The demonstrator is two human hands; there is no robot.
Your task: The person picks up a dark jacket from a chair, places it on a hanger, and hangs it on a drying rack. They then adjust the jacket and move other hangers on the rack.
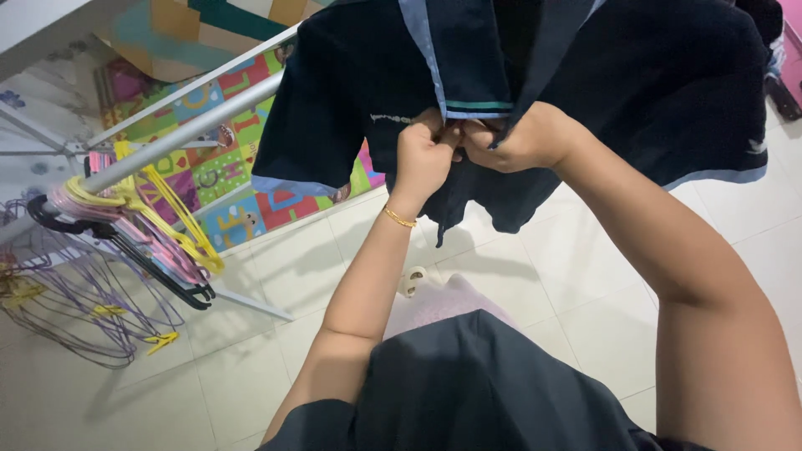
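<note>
Pale tiled floor [585,276] under bright light. A metal drying rack [192,125] at left carries bunched plastic hangers [142,225], with a colourful alphabet play mat [225,167] behind.

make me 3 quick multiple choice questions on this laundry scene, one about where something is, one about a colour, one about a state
1. Where do the empty hangers hang?
A. on the rail at the left
B. on the floor tiles
C. on the person's arm

2. What colour is the bracelet on the left wrist?
A. silver
B. gold
C. black

3. What are the hands doing with the dark shirt?
A. both pinch it at the front
B. only one touches it
C. neither touches it

Answers:
1. A, the hangers bunch on the metal rail of the drying rack.
2. B, it shines gold.
3. A, the left hand and right hand meet on the cloth below the collar.
</note>
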